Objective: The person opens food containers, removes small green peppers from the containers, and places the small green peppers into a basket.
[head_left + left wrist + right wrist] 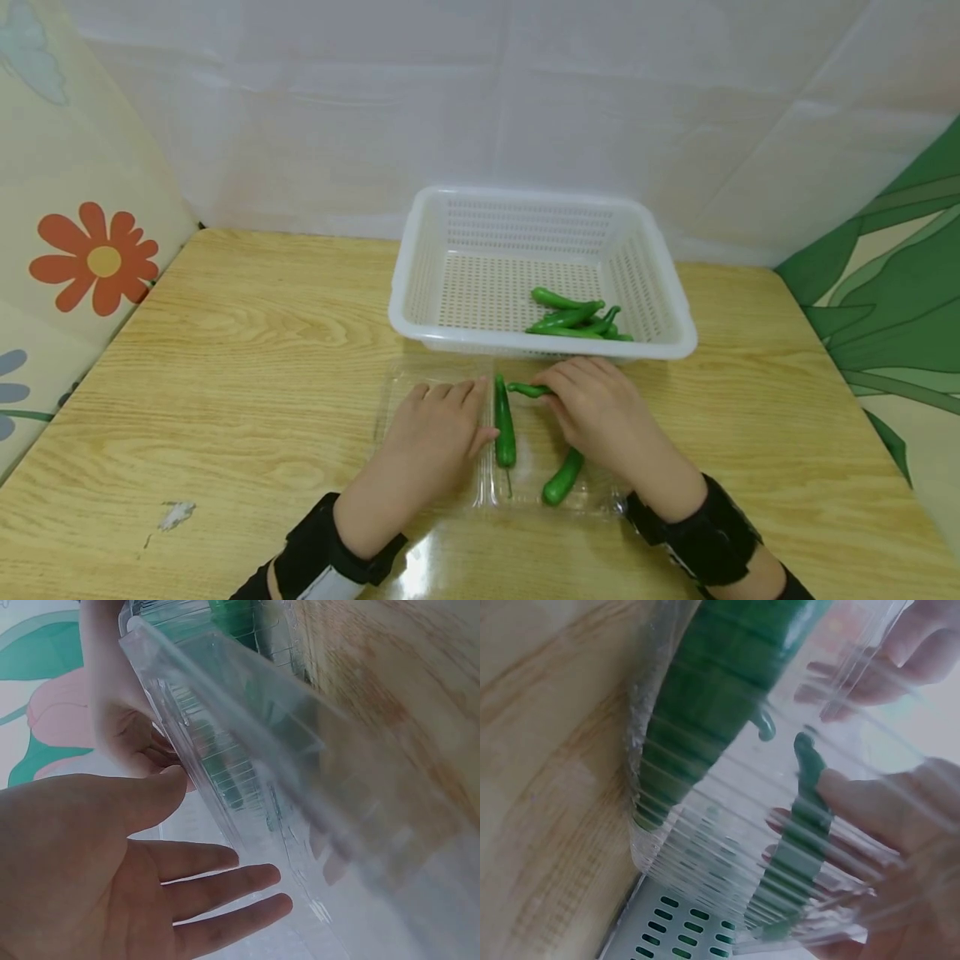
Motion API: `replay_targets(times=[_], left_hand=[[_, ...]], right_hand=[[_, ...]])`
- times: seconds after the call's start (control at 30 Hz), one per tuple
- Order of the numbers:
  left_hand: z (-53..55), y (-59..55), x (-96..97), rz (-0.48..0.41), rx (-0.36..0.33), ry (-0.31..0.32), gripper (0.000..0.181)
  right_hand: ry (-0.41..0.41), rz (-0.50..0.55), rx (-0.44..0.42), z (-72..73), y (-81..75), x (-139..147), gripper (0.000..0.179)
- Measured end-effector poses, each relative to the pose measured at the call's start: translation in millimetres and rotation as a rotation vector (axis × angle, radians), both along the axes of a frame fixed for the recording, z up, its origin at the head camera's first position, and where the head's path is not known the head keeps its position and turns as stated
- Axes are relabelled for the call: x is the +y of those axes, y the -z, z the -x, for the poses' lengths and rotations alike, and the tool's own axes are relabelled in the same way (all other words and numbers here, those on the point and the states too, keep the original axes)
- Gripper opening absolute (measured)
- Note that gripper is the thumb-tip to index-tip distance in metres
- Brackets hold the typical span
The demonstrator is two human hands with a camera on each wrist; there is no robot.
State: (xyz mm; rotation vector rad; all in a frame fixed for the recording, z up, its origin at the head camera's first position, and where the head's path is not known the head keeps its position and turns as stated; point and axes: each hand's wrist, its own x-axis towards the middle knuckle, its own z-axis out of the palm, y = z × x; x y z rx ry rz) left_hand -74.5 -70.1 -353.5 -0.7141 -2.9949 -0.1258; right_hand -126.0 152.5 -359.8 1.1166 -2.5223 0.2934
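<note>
On the table lies a clear plastic clamshell box, opened out flat into two halves. My right hand pinches a green chili pepper between thumb and fingers over the right half; the right wrist view shows this pepper through the clear wall. One green pepper lies lengthwise near the hinge, and another rests slantwise below my right hand, which partly hides it. My left hand is over the left half, its fingers extended and its thumb at the plastic edge in the left wrist view.
Behind the box stands a white perforated basket, with several green peppers heaped at its near right. A white sheet hangs behind the wooden table. Torn surface shows at the table's front left.
</note>
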Motion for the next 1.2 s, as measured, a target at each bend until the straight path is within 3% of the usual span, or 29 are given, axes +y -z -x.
replay_targets(times=[0.33,0.83,1.2], left_hand=[[0.3,1.1,-0.1,-0.034,0.016,0.005,0.060],[1.4,1.6,-0.3,-0.004,0.002,0.012,0.061],[1.7,1.8,0.3,0.001,-0.017,-0.001,0.061]], right_hand=[[0.002,-0.001,0.002,-2.4,-7.4,3,0.027],[0.008,0.036,0.019,-11.1,-25.2,5,0.025],[-0.050,0.171,0.144,-11.5,-33.7,6,0.024]])
